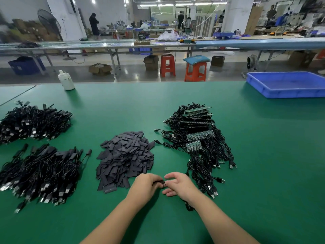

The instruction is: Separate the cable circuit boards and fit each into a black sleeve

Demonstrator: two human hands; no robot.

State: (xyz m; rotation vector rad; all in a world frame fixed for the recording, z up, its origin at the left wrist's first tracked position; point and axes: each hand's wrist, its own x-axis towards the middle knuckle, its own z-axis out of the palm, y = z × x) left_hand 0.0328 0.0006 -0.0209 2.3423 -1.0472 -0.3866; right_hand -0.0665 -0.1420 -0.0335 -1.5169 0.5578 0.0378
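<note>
My left hand (146, 186) grips a black sleeve (159, 183) just in front of a heap of flat black sleeves (125, 158). My right hand (179, 184) meets it fingertip to fingertip and pinches the small board end of a cable (164, 184), whose cord (189, 206) runs under my right wrist. The board itself is mostly hidden by my fingers. To the right lies a pile of black USB cables with joined green circuit boards (197, 136).
Two heaps of sleeved cables lie at the left (33, 120) and front left (40, 171). A white bottle (66, 81) stands at the far edge of the green table (263, 164). A blue tray (288, 84) sits at the back right.
</note>
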